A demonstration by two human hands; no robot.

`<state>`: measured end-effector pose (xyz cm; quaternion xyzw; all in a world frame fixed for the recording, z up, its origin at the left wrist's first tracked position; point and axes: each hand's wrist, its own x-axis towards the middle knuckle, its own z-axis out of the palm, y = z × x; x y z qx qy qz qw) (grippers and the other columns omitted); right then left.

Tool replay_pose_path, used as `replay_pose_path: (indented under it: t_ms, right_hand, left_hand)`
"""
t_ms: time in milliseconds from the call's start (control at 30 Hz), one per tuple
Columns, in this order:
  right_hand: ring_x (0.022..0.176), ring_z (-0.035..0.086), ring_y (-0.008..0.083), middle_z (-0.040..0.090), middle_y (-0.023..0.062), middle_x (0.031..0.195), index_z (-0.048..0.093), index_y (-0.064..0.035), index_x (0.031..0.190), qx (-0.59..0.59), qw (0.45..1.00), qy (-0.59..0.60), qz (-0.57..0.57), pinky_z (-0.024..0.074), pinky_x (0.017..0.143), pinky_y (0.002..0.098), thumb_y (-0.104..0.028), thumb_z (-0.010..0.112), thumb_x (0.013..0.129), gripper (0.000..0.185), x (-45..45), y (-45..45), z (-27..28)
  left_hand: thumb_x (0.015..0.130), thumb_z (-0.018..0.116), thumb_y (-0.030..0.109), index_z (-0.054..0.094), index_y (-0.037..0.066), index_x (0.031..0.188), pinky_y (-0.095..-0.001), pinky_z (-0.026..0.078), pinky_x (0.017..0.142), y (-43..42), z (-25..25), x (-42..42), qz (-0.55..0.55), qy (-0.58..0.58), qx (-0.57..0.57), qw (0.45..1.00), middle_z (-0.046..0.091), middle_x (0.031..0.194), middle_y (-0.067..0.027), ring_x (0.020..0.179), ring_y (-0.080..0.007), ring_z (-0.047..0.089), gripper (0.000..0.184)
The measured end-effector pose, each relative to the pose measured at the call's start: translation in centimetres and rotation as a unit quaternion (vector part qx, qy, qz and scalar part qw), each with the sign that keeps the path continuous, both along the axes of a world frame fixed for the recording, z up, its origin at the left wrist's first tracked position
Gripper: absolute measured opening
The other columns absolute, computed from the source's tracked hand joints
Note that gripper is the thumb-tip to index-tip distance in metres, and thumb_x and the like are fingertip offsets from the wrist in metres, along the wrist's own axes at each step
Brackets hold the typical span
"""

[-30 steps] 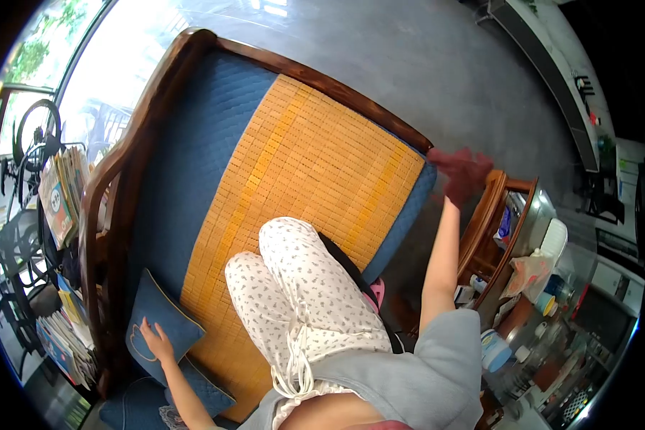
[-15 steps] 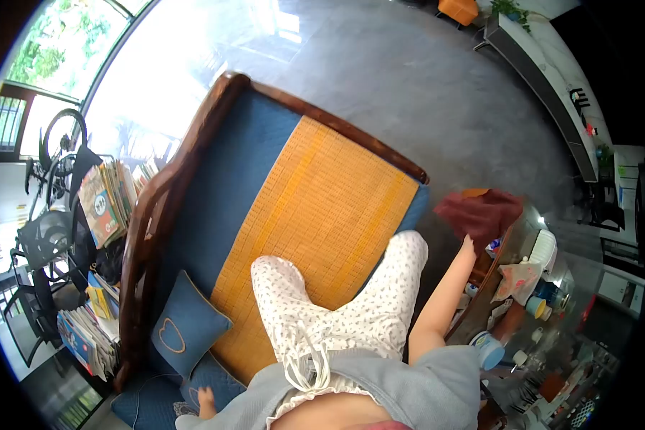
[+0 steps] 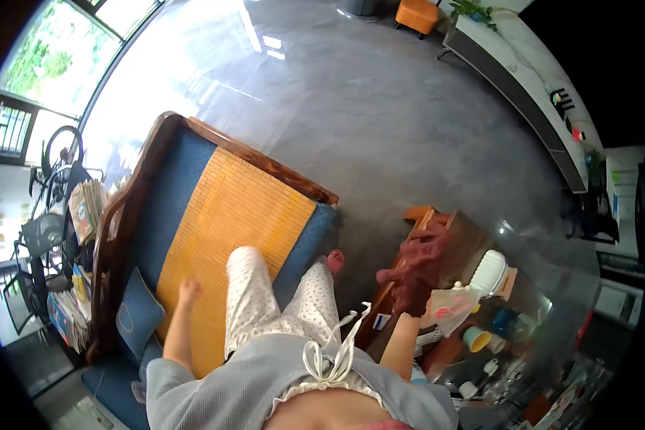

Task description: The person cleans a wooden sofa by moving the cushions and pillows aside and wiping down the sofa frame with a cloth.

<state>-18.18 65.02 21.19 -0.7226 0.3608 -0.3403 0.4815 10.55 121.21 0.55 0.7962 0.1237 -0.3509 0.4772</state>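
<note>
A crumpled dark red cloth is bunched over my right hand, with only the wrist edge plainly visible below it. The cloth is over the near end of the wooden table on the right. My left hand is above the woven mat on the blue sofa, to the left of my legs. Its fingers are small and blurred, and no object shows in it.
A blue cushion lies at the sofa's left side. The glass-topped table carries a white container, a plastic bag and a yellow-rimmed cup. Beyond the sofa are grey floor, an orange stool and a long cabinet.
I have moved from sitting on the sofa toward its right edge, and the sofa appears lower and farther left. The cloth has moved to the table. My left hand has come forward over the mat.
</note>
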Motion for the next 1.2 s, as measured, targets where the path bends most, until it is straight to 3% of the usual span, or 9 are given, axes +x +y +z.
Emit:
replay_pose_path:
  t_ms: [100, 300, 467, 567, 667, 800, 967, 1100, 1200]
  right_hand:
    - [0.095, 0.047, 0.0259, 0.051, 0.0082, 0.100, 0.063, -0.0122, 0.074, -0.035, 0.997, 0.050, 0.057, 0.0411, 0.084, 0.0354, -0.014, 0.074, 0.045, 0.031, 0.7, -3.0, 3.2]
    - [0.092, 0.045, 0.0265, 0.048, 0.0069, 0.096, 0.061, -0.0082, 0.070, -0.151, 0.969, 0.048, 0.190, 0.0407, 0.075, 0.0338, -0.016, 0.071, 0.037, 0.035, 7.1, -10.3, 7.4]
    - [0.089, 0.045, 0.0270, 0.047, 0.0078, 0.093, 0.061, -0.0083, 0.068, -0.112, 0.947, -0.039, 0.299, 0.0388, 0.071, 0.0352, -0.020, 0.065, 0.035, 0.035, 14.6, -17.9, 8.3]
    - [0.087, 0.044, 0.0273, 0.046, 0.0084, 0.091, 0.061, -0.0084, 0.067, -0.097, 0.927, -0.068, 0.356, 0.0377, 0.069, 0.0361, -0.022, 0.061, 0.034, 0.036, 21.2, -22.8, 8.9]
    - [0.085, 0.044, 0.0276, 0.045, 0.0089, 0.088, 0.061, -0.0085, 0.066, -0.075, 0.906, -0.097, 0.406, 0.0365, 0.066, 0.0370, -0.024, 0.058, 0.033, 0.037, 28.5, -27.0, 9.9]
    - [0.082, 0.044, 0.0280, 0.044, 0.0097, 0.085, 0.062, -0.0086, 0.065, -0.045, 0.870, -0.118, 0.477, 0.0350, 0.063, 0.0381, -0.027, 0.053, 0.032, 0.039, 38.2, -31.1, 11.1]
    - [0.079, 0.043, 0.0282, 0.043, 0.0105, 0.082, 0.061, -0.0088, 0.063, -0.042, 0.803, -0.165, 0.572, 0.0330, 0.059, 0.0382, -0.029, 0.048, 0.031, 0.040, 50.9, -33.2, 10.9]
    - [0.083, 0.044, 0.0282, 0.045, 0.0097, 0.088, 0.062, -0.0090, 0.070, -0.011, 0.739, -0.098, 0.666, 0.0371, 0.070, 0.0397, -0.011, 0.056, 0.031, 0.039, 62.4, -37.1, 6.8]
    - [0.088, 0.045, 0.0282, 0.046, 0.0090, 0.092, 0.063, -0.0092, 0.079, 0.036, 0.720, -0.064, 0.690, 0.0375, 0.082, 0.0415, -0.002, 0.060, 0.035, 0.045, 72.2, -37.8, 5.8]
  left_hand:
    - [0.090, 0.047, 0.027, 0.049, 0.010, 0.109, -0.0272, 0.040, 0.043, -3.3, 5.2, -0.1, 0.053, 0.021, 0.132, 0.990, 0.059, 0.078, -0.0073, 0.058, -0.0148, 0.057, 0.026]
    - [0.089, 0.044, 0.036, 0.048, 0.010, 0.114, -0.0389, 0.045, 0.047, -2.1, -0.2, -10.4, -0.016, 0.287, 0.317, 0.904, 0.063, 0.085, -0.0109, 0.062, -0.0219, 0.062, 0.037]
    - [0.088, 0.045, 0.038, 0.044, 0.014, 0.124, -0.0467, 0.047, 0.073, -15.6, -3.9, -18.8, -0.046, 0.414, 0.177, 0.892, 0.060, 0.105, -0.0126, 0.085, -0.0286, 0.063, 0.043]
    - [0.084, 0.049, 0.036, 0.049, 0.013, 0.120, -0.0457, 0.047, 0.072, -24.9, -5.3, -18.6, -0.046, 0.455, 0.141, 0.878, 0.061, 0.104, -0.0116, 0.083, -0.0289, 0.063, 0.043]
    - [0.082, 0.050, 0.036, 0.054, 0.011, 0.110, -0.0422, 0.047, 0.069, -33.7, -4.6, -13.9, -0.002, 0.430, 0.100, 0.897, 0.062, 0.100, -0.0092, 0.080, -0.0251, 0.063, 0.038]
    - [0.086, 0.048, 0.035, 0.052, 0.012, 0.111, -0.0396, 0.047, 0.066, -40.7, -1.8, -7.4, 0.185, 0.325, -0.026, 0.927, 0.062, 0.098, -0.0083, 0.077, -0.0226, 0.062, 0.034]
    - [0.088, 0.046, 0.034, 0.049, 0.012, 0.114, -0.0376, 0.046, 0.062, -41.9, 0.7, -2.4, 0.303, 0.261, 0.028, 0.916, 0.063, 0.095, -0.0092, 0.072, -0.0201, 0.062, 0.035]
    - [0.087, 0.048, 0.035, 0.049, 0.012, 0.112, -0.0355, 0.047, 0.060, -43.6, 0.7, -1.2, 0.441, 0.230, 0.077, 0.864, 0.061, 0.090, -0.0090, 0.067, -0.0208, 0.059, 0.034]
    - [0.089, 0.043, 0.034, 0.048, 0.010, 0.114, -0.0358, 0.047, 0.056, -48.3, 0.4, 1.6, 0.451, 0.311, 0.066, 0.834, 0.063, 0.089, -0.0102, 0.064, -0.0215, 0.060, 0.035]
